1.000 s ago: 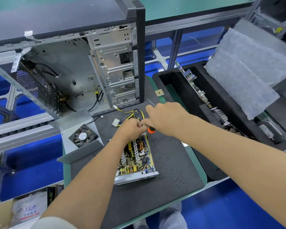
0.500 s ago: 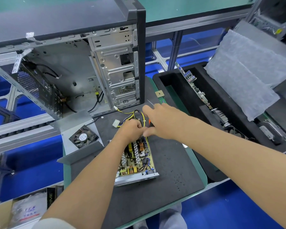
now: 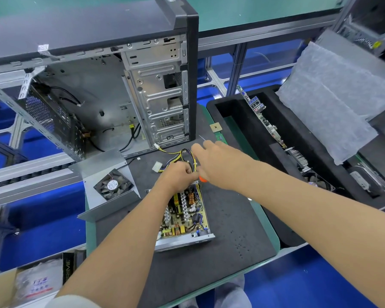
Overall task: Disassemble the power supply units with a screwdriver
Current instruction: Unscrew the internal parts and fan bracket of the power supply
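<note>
Head view: I am working both hands at the far end of an opened power supply unit (image 3: 185,216) lying on a dark mat (image 3: 231,230).

My left hand (image 3: 176,176) is gripping the yellow-and-black wire bundle (image 3: 188,156); my right hand (image 3: 218,165) is curling round an orange-handled screwdriver (image 3: 201,178), its thin tip poking out beyond my knuckles. The unit's lid is off, baring a yellowish circuit board with a copper coil and white heat sinks inside a silver tray.

An open computer case (image 3: 120,85) fills the upper left of the frame. At right sits a black foam tray (image 3: 242,121) holding an upright circuit board (image 3: 262,116), with a white foam sheet (image 3: 333,101) lying beyond it. A cardboard box (image 3: 0,290) shows at lower left.
</note>
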The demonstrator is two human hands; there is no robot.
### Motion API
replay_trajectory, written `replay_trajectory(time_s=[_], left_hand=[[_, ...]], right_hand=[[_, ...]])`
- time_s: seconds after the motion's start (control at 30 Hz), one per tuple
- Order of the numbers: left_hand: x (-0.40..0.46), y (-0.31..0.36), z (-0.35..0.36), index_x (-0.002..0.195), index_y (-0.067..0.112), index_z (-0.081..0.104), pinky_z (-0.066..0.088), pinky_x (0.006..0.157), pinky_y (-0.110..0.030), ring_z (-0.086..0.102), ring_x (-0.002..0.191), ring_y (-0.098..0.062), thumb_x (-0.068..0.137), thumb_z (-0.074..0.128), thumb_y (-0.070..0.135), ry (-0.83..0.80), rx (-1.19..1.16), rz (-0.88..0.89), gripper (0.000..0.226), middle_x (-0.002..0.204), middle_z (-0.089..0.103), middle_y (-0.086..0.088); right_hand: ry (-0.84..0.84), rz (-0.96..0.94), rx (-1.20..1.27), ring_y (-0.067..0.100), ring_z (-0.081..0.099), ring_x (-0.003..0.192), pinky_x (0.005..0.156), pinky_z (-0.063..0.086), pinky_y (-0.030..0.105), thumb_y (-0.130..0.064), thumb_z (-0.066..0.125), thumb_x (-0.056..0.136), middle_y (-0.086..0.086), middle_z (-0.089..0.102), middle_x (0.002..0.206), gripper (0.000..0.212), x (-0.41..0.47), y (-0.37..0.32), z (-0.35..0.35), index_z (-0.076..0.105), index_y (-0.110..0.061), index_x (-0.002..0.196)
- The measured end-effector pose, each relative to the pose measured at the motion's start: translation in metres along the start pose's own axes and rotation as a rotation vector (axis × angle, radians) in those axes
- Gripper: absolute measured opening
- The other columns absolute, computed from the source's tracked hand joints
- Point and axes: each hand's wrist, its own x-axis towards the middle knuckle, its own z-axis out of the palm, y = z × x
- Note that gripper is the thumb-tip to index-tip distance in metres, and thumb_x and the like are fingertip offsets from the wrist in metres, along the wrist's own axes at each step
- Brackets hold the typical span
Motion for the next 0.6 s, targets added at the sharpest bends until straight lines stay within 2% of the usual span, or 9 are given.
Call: replay_trajectory(time_s=[0.1, 0.17, 0.23, 0.27, 0.37, 0.43, 0.47, 0.53, 0.6], left_hand=[[0.0005, -0.0027, 0.0007, 0.056, 0.018, 0.037, 0.03, 0.056, -0.032, 0.035, 0.061, -0.019, 0.083, 0.062, 0.021, 0.012, 0.002, -0.005, 0.037, 0.061, 0.042, 0.002], [0.0022, -0.0043, 0.0006, 0.062, 0.015, 0.048, 0.035, 0.057, -0.034, 0.042, 0.065, -0.022, 0.087, 0.06, 0.025, -0.009, 0.05, -0.004, 0.029, 0.065, 0.048, 0.0], [0.0028, -0.0044, 0.0015, 0.074, 0.011, 0.059, 0.041, 0.062, -0.035, 0.045, 0.066, -0.022, 0.088, 0.059, 0.035, -0.027, 0.063, -0.014, 0.028, 0.067, 0.051, -0.001], [0.0025, -0.0042, 0.0019, 0.071, 0.011, 0.056, 0.04, 0.062, -0.035, 0.043, 0.064, -0.022, 0.087, 0.061, 0.038, -0.018, 0.039, -0.02, 0.031, 0.065, 0.048, -0.001], [0.0026, -0.0045, 0.0029, 0.058, 0.016, 0.036, 0.035, 0.061, -0.035, 0.033, 0.062, -0.021, 0.084, 0.065, 0.035, 0.031, 0.02, -0.003, 0.043, 0.06, 0.039, -0.001], [0.0023, -0.0033, 0.0013, 0.06, 0.016, 0.04, 0.038, 0.062, -0.039, 0.037, 0.065, -0.021, 0.084, 0.064, 0.03, 0.019, 0.05, -0.004, 0.037, 0.064, 0.044, -0.003], [0.0014, -0.0023, 0.0002, 0.061, 0.014, 0.042, 0.04, 0.063, -0.04, 0.039, 0.066, -0.023, 0.083, 0.065, 0.028, 0.005, 0.057, -0.008, 0.034, 0.066, 0.047, -0.006], [-0.0001, -0.0007, -0.0003, 0.062, 0.01, 0.045, 0.041, 0.062, -0.045, 0.042, 0.067, -0.031, 0.082, 0.063, 0.025, -0.016, 0.052, 0.027, 0.032, 0.069, 0.05, -0.017], [-0.0024, 0.0003, -0.0003, 0.069, 0.004, 0.056, 0.046, 0.066, -0.048, 0.046, 0.068, -0.032, 0.076, 0.055, 0.034, -0.029, 0.027, 0.057, 0.031, 0.076, 0.056, -0.023]], right_hand=[[-0.008, -0.017, 0.002, 0.028, 0.04, 0.096, 0.083, 0.045, 0.041, -0.034, 0.057, 0.095, 0.008, 0.045, 0.111, 0.037, -0.0026, -0.0002, -0.0001, 0.037, -0.016, 0.119], [-0.032, 0.064, -0.038, 0.029, 0.043, 0.088, 0.071, 0.042, 0.037, -0.052, 0.055, 0.094, 0.01, 0.041, 0.1, 0.046, -0.0048, 0.0013, -0.0013, 0.035, -0.015, 0.113], [-0.029, 0.081, -0.173, 0.03, 0.05, 0.085, 0.06, 0.035, 0.036, -0.039, 0.052, 0.099, 0.009, 0.039, 0.094, 0.034, -0.0038, 0.004, 0.0002, 0.041, -0.015, 0.121], [-0.014, 0.055, -0.214, 0.031, 0.055, 0.09, 0.06, 0.035, 0.036, -0.029, 0.051, 0.1, 0.008, 0.041, 0.095, 0.028, -0.003, 0.0054, 0.0021, 0.042, -0.015, 0.124], [0.048, -0.071, -0.049, 0.028, 0.049, 0.098, 0.072, 0.041, 0.035, -0.026, 0.054, 0.097, 0.006, 0.051, 0.11, 0.029, -0.0029, 0.007, 0.0024, 0.042, -0.015, 0.121], [0.018, -0.107, 0.091, 0.026, 0.045, 0.096, 0.08, 0.043, 0.036, -0.035, 0.064, 0.092, 0.005, 0.054, 0.112, 0.039, -0.0024, 0.0066, -0.0004, 0.044, -0.016, 0.119], [-0.009, -0.098, 0.124, 0.027, 0.047, 0.094, 0.079, 0.044, 0.037, -0.043, 0.067, 0.088, 0.006, 0.055, 0.108, 0.046, -0.0024, 0.0066, -0.001, 0.044, -0.015, 0.116], [-0.01, 0.002, 0.093, 0.03, 0.051, 0.084, 0.068, 0.045, 0.04, -0.058, 0.06, 0.089, 0.006, 0.05, 0.085, 0.053, -0.0035, 0.0063, 0.0017, 0.037, -0.014, 0.105], [0.064, 0.045, -0.138, 0.031, 0.054, 0.078, 0.058, 0.038, 0.037, -0.051, 0.051, 0.098, 0.002, 0.032, 0.069, 0.041, -0.0027, 0.0047, 0.0032, 0.034, -0.014, 0.103]])
